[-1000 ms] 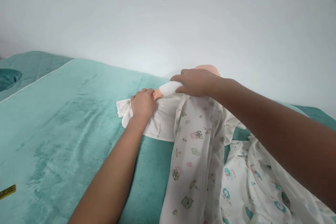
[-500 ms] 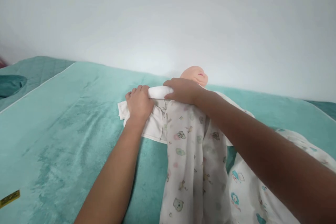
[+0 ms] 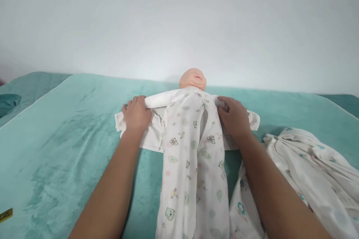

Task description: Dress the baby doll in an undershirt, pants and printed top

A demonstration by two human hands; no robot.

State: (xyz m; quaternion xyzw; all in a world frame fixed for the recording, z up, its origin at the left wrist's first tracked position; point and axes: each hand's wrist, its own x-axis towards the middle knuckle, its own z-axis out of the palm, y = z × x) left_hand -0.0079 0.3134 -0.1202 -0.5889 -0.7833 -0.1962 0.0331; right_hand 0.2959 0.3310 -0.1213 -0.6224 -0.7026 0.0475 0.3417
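A baby doll lies on its back with its head toward the wall. White cloth with small bear prints covers its front and runs down toward me. Under it, a white shirt is spread, its sleeves stretched out to both sides. My left hand is closed over the white sleeve on the left, partway along it. On the other side, my right hand has its fingers curled on the right sleeve, close to the doll's shoulder. The doll's own hands are hidden.
A crumpled white garment with teal prints lies at the right, partly behind my right forearm. Teal plush sheet covers the bed. A pale wall rises behind the doll. A yellow-and-black label is at the lower left edge.
My right hand has left the left sleeve and moved across to the right sleeve. My left hand stays on the left sleeve. The view has shifted, and more of the doll's head and front shows.
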